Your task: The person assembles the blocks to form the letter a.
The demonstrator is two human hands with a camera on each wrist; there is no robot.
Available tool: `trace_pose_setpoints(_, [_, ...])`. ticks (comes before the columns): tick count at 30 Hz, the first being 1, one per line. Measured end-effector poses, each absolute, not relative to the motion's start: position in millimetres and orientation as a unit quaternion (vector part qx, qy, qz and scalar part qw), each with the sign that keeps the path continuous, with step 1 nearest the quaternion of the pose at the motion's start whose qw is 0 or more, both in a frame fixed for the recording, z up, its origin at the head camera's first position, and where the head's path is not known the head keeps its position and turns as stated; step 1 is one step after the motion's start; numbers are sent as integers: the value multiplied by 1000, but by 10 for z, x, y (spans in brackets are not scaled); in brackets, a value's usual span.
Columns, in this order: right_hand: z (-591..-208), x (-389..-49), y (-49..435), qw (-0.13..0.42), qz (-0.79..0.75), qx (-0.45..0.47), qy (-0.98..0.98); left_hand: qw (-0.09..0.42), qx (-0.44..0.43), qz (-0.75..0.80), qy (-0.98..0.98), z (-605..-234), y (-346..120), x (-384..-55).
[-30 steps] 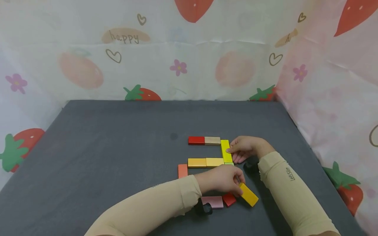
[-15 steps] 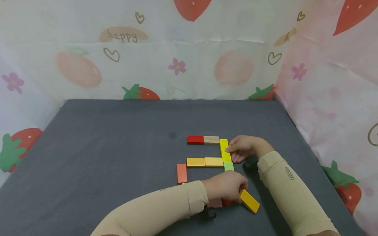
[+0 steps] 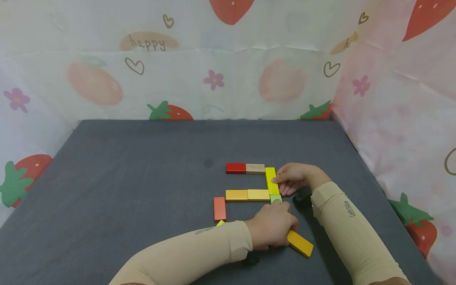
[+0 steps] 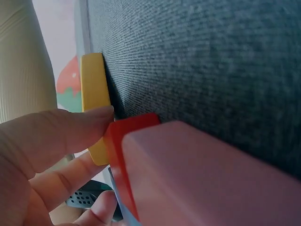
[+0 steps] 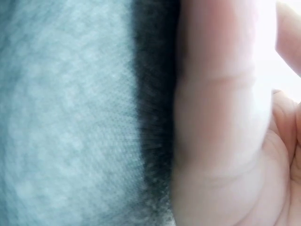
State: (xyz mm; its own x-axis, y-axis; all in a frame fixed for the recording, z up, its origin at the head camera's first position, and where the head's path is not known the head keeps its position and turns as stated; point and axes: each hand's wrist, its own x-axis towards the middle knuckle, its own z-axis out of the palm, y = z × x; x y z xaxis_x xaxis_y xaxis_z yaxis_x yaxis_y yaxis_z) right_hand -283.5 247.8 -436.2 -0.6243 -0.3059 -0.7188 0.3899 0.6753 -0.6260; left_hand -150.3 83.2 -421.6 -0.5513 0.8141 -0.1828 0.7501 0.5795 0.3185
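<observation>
My left hand (image 3: pixel 272 225) pinches an orange-yellow block (image 3: pixel 301 244) near its upper-left end; the thumb lies on it in the left wrist view, with a finger behind. Beside it there are a red block (image 4: pixel 134 123) and a pink block (image 4: pixel 211 174), mostly covered by the hand in the head view. A fingertip of that hand reaches the green block (image 3: pixel 276 198). My right hand (image 3: pixel 293 180) rests against the right side of a bright yellow block (image 3: pixel 271 182), thumb on its edge, fingers loosely extended. The right wrist view shows only a finger and cloth.
A red block (image 3: pixel 236 168) and a plain wood block (image 3: pixel 255 169) lie end to end. Two pale yellow blocks (image 3: pixel 236 195) form a lower row, with a salmon block (image 3: pixel 219 209) to its left. A yellow corner (image 3: pixel 220 223) peeks past the left sleeve. Grey cloth (image 3: pixel 142 170) covers the table.
My left hand has shifted right and toward me, and the orange-yellow block has slid slightly toward me. A left fingertip has since come onto the green block. The right hand stays put.
</observation>
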Motion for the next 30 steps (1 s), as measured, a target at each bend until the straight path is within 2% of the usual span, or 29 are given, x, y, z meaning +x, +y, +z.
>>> trace_pose_setpoints(22, [-4367, -2844, 2489, 429, -405, 16, 807, 145, 433, 80, 886, -4138, 816, -1527])
trace_pose_setpoints(30, [-4331, -2803, 2497, 433, -407, 7, 804, 109, 326, 87, 935, -3905, 460, -1778])
